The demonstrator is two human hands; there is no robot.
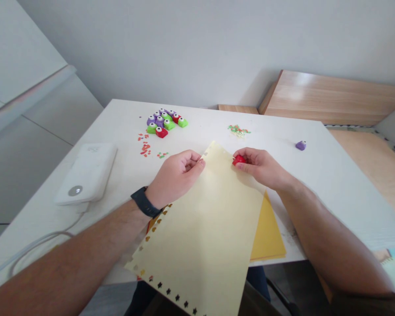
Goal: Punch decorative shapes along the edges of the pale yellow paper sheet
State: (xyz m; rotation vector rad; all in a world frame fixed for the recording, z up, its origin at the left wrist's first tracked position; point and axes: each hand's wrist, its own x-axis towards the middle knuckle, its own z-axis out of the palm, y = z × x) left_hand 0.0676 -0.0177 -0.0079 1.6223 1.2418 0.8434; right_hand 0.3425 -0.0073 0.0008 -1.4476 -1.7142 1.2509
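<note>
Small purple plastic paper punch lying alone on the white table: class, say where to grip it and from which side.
Probably pinch the small purple plastic paper punch across its two sides, coming from above: it sits low, apart on the white table, with nothing crowding it.

Paper punches: thirteen, as far as can be counted. The cluster of punches [164, 121] near the far left corner of the tabletop [332, 175] has about eleven: five purple, four green and two red, though they overlap. One lone purple punch [300, 145] lies toward the right edge, and one red punch [238, 159] is mid-tabletop.

Sheets at the near edge: one pale yellow sheet [204, 228] and one darker yellow sheet [268, 237].

Confetti patches: two, a red scatter [145, 148] and a green-and-red heap [238, 130].

One white power bank [88, 171] and one cable [36, 245].

Two hands: left hand [176, 175] and right hand [263, 166]. One black wristband [145, 202].
</note>
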